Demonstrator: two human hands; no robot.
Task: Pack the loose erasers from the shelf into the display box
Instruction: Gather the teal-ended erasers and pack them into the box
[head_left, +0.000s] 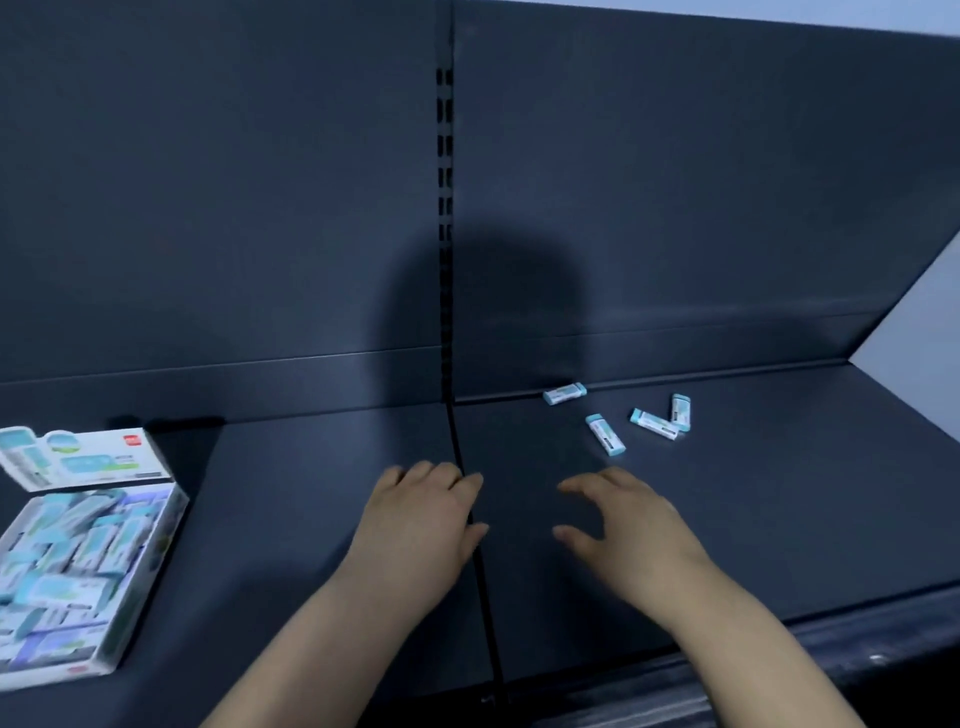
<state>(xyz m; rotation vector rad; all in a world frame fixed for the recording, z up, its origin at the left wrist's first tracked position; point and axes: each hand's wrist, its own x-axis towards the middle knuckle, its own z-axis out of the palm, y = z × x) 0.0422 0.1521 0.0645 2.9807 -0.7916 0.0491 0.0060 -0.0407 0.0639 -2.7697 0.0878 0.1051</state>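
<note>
Blue-and-white loose erasers (605, 435), four in view, lie flat and scattered on the right rear of the shelf (311, 493); one lies along the foot of the back panel (208, 208); two at the far right meet at one end. Right hand (628, 525) is nearest them, fingers (576, 488) spread and slightly bent, holding nothing; judged ready to reach forward. Left hand (421, 519) is beside it over the shelf seam (485, 597), fingers relaxed, also empty. Display box (161, 551) sits well apart at the left, lid (83, 457) raised behind, already heaped with erasers; no object lies between hands and loose erasers.
</note>
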